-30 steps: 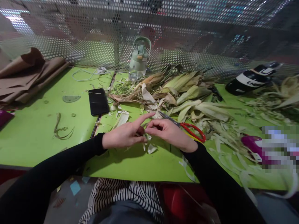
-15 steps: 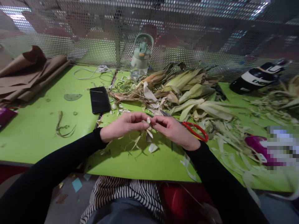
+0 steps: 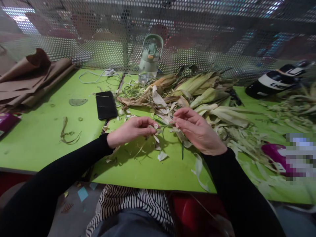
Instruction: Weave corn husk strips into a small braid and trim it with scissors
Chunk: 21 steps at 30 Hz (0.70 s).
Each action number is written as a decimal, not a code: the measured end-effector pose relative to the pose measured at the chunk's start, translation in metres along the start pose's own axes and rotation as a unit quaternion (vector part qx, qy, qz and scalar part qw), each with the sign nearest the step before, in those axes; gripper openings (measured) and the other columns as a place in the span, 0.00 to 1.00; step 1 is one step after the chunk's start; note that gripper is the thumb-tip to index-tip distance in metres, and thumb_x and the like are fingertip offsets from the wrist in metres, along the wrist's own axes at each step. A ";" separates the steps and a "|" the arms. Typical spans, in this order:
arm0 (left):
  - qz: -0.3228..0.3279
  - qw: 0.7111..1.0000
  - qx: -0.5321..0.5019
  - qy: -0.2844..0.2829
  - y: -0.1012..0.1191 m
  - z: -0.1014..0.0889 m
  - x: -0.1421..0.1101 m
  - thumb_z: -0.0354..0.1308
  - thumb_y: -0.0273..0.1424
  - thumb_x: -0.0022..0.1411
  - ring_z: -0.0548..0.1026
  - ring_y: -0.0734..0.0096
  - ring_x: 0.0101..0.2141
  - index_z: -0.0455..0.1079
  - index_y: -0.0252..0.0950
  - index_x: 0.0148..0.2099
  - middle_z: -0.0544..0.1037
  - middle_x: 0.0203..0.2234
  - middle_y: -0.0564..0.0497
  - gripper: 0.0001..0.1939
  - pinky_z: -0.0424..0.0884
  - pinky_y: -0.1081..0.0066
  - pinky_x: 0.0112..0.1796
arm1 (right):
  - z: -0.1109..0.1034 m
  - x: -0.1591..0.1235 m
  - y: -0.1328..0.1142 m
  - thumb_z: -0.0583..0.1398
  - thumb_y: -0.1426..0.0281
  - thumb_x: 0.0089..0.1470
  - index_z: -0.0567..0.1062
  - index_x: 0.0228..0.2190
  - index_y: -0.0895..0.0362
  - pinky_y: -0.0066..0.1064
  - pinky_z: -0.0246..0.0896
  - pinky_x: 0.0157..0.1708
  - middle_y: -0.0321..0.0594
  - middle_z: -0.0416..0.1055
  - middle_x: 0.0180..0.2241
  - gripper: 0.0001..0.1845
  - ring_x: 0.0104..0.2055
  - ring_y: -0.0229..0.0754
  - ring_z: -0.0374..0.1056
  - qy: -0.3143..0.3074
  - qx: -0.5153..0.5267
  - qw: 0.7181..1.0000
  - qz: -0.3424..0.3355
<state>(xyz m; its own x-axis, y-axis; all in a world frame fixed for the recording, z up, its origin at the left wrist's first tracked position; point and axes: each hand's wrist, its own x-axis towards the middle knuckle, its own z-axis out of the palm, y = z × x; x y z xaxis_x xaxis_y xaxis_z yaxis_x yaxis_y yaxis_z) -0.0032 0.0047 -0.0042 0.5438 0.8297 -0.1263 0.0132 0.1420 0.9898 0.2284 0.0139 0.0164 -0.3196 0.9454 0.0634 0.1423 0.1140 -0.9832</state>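
My left hand (image 3: 132,131) pinches a small rolled piece of corn husk (image 3: 155,126), its pale round end facing up between thumb and forefinger. From it a thin green strip (image 3: 168,125) runs across to my right hand (image 3: 198,131), whose thumb and fingertips are closed on the strip's far end. Thin shreds hang below the left fingers. A loose white husk scrap (image 3: 162,156) lies on the green table (image 3: 148,177) under the hands. Just behind is a heap of corn husks (image 3: 190,87), some green, some dry and brown. The red-handled scissors are hidden, apparently behind my right hand.
A black phone (image 3: 106,105) lies left of the hands. A pale green water bottle (image 3: 148,62) stands at the back against the perforated metal screen (image 3: 98,42). Brown paper (image 3: 32,79) is at far left; a black bottle (image 3: 274,80) lies tilted at right, near husk shreds (image 3: 243,144).
My right hand has moved right and slightly up, away from the left, drawing the green strip out between them. The scissors' red handles have gone out of sight. My left hand stays nearly in place.
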 end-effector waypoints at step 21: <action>-0.002 0.999 0.021 0.024 0.004 0.007 -0.007 0.59 0.25 0.62 0.66 0.79 0.26 0.62 0.32 0.60 0.72 0.27 0.57 0.24 0.62 0.75 0.30 | 0.021 -0.004 0.008 0.71 0.64 0.47 0.71 0.43 0.52 0.28 0.65 0.32 0.29 0.61 0.31 0.23 0.30 0.33 0.61 -0.083 0.035 0.994 0.068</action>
<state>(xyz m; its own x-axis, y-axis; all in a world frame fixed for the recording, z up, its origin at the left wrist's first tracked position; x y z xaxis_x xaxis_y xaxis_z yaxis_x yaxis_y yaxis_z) -0.0011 -0.0038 0.0014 0.5034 0.8539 -0.1321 0.0517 0.1229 0.9911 0.2112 0.0050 0.0042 -0.4533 0.8864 -0.0941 0.1313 -0.0380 -0.9906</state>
